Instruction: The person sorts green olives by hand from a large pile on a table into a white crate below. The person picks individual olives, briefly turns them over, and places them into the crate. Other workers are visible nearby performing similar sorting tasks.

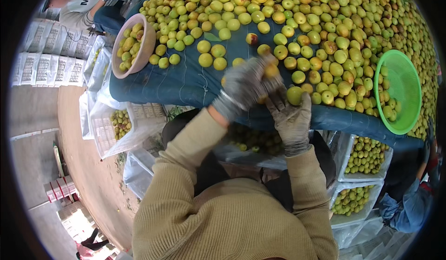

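At the blue-cloth edge, two gloved hands among round fruit.
Nearest, the right hand in its grey glove (293, 123) is open at the table's front edge, fingers spread and thumb apart; a round green fruit (294, 95) lies between their tips, though whether they bear its weight I cannot tell. Just beyond, the left hand in its blurred grey glove (251, 84) is beside a yellow-orange round fruit (271, 71); I cannot tell whether it grips it. The table covered in blue cloth (186, 85) has bare room leftward, toward a round pink plastic basket (147, 41); rightward, loose fruit crowds up to a bright green plastic basket (408, 81). Farther off, a dense yellow-green fruit pile (344, 23) fills the table.
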`<state>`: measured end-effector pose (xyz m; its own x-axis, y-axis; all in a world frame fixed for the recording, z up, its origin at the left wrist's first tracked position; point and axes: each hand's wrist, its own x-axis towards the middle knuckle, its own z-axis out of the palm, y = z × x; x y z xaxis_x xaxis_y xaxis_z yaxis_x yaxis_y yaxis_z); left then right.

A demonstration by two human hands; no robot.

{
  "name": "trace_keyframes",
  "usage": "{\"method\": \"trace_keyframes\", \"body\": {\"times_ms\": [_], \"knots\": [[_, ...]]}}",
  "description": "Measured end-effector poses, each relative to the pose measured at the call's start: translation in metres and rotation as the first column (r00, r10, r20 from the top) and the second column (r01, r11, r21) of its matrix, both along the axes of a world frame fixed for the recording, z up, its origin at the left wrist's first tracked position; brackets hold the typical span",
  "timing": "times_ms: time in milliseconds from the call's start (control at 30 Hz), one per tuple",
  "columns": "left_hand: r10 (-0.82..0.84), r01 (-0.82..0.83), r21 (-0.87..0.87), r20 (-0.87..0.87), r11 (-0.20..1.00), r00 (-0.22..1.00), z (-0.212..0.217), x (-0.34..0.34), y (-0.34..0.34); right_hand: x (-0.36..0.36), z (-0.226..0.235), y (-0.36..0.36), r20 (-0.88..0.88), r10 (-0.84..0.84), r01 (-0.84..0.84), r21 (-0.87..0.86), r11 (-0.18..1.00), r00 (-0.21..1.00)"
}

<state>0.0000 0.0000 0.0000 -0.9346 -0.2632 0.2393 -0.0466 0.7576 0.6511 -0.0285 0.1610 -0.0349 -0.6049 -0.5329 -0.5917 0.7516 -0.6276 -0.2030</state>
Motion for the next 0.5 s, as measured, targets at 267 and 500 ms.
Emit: {"method": "trace_keyframes", "body": {"times_ms": [267, 500], "knots": [[0.137, -0.118, 0.108, -0.199, 0.987, 0.97, -0.028, 0.079, -0.005, 0.011, 0.035, 0.11, -0.345, -0.077, 0.042, -0.109, 0.993, 0.935], [0.026, 0.018, -0.38, 0.11, 0.925, 0.994, -0.048, 0.058, -0.052, 0.089, -0.019, 0.293, -0.297, -0.246, 0.38, 0.59, 0.713, 0.923]]}}
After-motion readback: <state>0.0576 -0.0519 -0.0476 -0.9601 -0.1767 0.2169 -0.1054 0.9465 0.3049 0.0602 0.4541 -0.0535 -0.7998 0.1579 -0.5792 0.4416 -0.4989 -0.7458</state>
